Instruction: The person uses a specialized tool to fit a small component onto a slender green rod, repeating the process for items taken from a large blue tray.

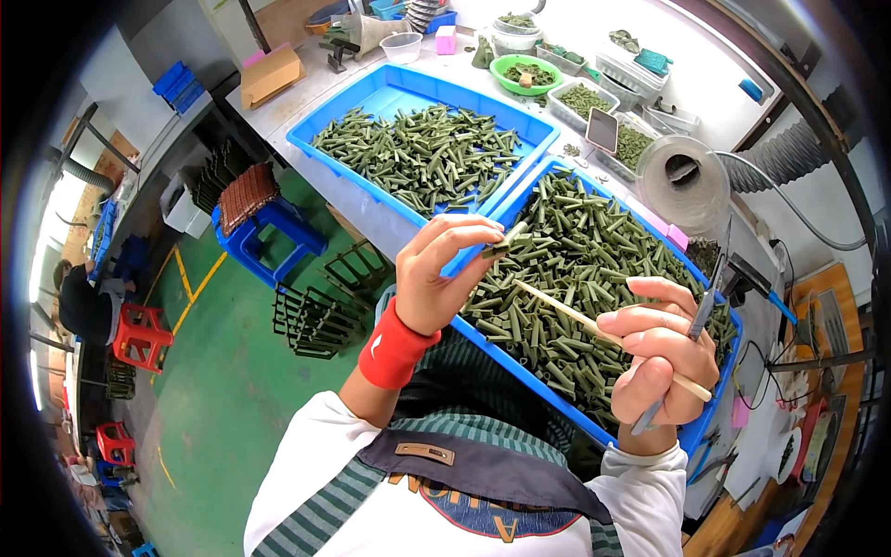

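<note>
Where the slim pale wooden stick [580, 318] hangs above the near blue plastic tray [529, 379], its long axis runs roughly along that tray's long sides, with the tapered end toward the left hand [444, 269] and the blunt end toward the tray's right-hand end. A short olive-green rolled piece [510, 243], held above the tray's left part, slants up and rightward, roughly crosswise to the stick. A narrow silver-grey metal tool [710, 304] stands steeply over the tray's right part, also crossing the stick's line.

The left hand is nearly closed, its thumb and fingertips pinching the rolled piece. The right hand [664, 353] has its fingers curled round the stick and the metal tool together; how its thumb bears on them is hard to tell.

Between the hands, a gap lies over the loose green pieces [575, 246] heaped in the near tray. That tray's near rim runs beside the person's lap, and a second blue plastic tray [351, 193] adjoins its upper-left end. Beyond its far rim, on the pale bench [274, 121], stands a round, translucent duct hood [661, 190]; left of the tray lies the green floor [218, 371].
</note>
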The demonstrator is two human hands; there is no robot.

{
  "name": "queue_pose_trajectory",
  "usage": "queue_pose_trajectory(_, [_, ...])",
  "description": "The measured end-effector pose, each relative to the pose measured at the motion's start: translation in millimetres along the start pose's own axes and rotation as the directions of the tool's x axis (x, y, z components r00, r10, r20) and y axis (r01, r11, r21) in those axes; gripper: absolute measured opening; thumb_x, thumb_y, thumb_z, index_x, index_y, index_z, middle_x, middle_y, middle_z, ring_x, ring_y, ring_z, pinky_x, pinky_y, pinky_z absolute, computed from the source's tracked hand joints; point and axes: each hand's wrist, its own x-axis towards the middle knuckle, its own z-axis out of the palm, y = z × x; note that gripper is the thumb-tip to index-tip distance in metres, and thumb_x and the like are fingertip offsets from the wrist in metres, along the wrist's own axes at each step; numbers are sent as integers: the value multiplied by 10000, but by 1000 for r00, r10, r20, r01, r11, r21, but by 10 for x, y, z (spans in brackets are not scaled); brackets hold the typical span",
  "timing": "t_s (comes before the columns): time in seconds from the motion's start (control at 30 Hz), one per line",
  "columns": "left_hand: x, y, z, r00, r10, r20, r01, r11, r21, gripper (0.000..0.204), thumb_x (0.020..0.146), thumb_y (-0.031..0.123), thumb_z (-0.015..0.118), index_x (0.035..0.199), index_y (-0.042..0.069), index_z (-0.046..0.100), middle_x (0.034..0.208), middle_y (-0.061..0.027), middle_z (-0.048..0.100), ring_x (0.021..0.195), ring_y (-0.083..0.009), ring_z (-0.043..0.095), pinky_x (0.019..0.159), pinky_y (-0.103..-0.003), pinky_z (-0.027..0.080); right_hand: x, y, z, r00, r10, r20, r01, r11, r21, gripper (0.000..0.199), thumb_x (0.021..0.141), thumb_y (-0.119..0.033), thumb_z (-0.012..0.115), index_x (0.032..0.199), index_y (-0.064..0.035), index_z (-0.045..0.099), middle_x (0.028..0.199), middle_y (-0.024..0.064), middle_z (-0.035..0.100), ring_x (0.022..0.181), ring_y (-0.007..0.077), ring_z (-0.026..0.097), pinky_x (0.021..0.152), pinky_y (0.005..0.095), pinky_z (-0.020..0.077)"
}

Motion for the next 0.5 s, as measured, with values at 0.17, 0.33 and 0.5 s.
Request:
queue_pose_trajectory(0.17, [30,34,-28,999,42,30,-44,996,74,340,761,-119,799,1056,34,730,1061,-115,748,989,-250,731,862,-341,587,-6,-13,-16,1000,6,22,-6,1000,5,312,1085,-310,547,922,-52,616,777,104,751,686,280,744,815,472,631])
queue_pose_trajectory(0.33, [12,12,-28,999,44,32,-48,990,131,354,754,-109,811,1066,40,735,1060,-102,750,987,-248,716,851,-341,574,-1,-6,-17,1000,-4,26,4,1000,4,307,1083,-309,554,931,-50,615,785,109,753,701,292,749,808,470,631])
queue_pose_trajectory(0.5, [12,-5,-30,998,47,29,-52,983,175,338,752,-87,822,1055,42,748,1051,-86,760,977,-252,708,851,-348,566,-11,-4,-31,999,0,40,0,1000,1,310,1085,-315,555,938,-48,616,798,108,756,723,303,754,795,461,633])
